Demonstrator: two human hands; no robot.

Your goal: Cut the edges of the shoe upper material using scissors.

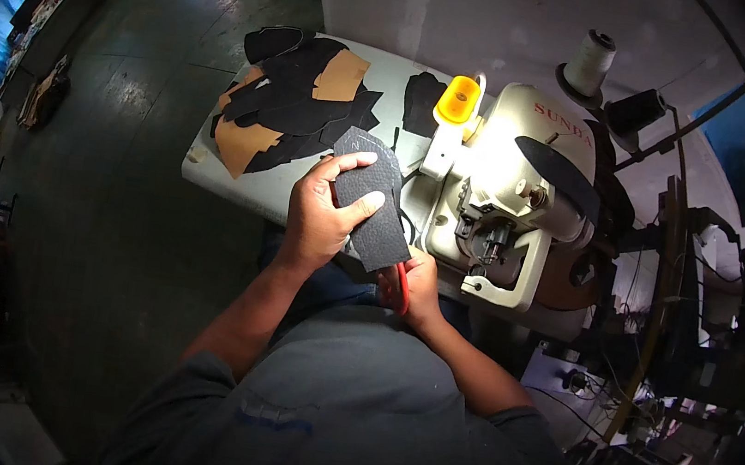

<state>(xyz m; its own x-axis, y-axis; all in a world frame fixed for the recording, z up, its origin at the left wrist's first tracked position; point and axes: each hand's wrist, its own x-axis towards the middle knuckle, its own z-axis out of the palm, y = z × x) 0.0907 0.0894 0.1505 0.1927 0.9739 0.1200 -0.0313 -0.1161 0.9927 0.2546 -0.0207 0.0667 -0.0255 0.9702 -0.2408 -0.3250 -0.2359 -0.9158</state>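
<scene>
Head view shows the left hand (324,213) closed on a dark leather piece (374,197), thumb across its face and fingertips curled over its upper edge, holding it up in front of the chest, just left of the sewing machine (499,188). Below it, the right hand (417,289) is closed around a red-handled tool (403,287); only the red handle shows, the working end is hidden behind the leather piece, so whether it touches the leather cannot be told. Both hands sit close together, the piece's lower corner overlapping the right hand.

Behind the left hand, a pile of black and tan cut pieces (291,102) lies on the table (212,176), reaching to its left edge. Bare table surface shows between the pile and the machine. A yellow part (458,101) sits atop the machine, with a thread spool (591,62) behind it. Left of the table, the floor (116,201) lies bare and wide
</scene>
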